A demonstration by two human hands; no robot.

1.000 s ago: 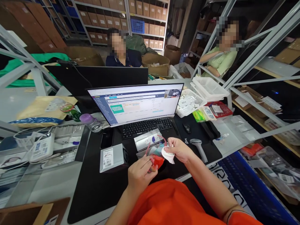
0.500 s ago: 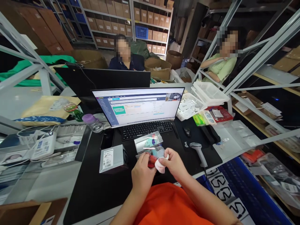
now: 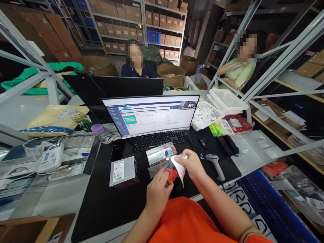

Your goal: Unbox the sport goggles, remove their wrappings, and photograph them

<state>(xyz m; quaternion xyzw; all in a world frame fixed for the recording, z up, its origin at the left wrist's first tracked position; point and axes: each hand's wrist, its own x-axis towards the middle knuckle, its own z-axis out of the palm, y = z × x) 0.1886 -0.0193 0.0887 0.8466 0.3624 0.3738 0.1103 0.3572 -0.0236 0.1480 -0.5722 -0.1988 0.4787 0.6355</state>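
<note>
Left hand pinching small red item in clear film above black desk mat; right hand close beside, apart, gripping limp white cloth. Item looks light, soft, slippery; take hold at red part. Silver box just beyond.

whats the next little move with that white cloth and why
Probably dab the red item with the white cloth, since the right hand pinches the cloth right beside it and the left hand is holding the item.
</note>
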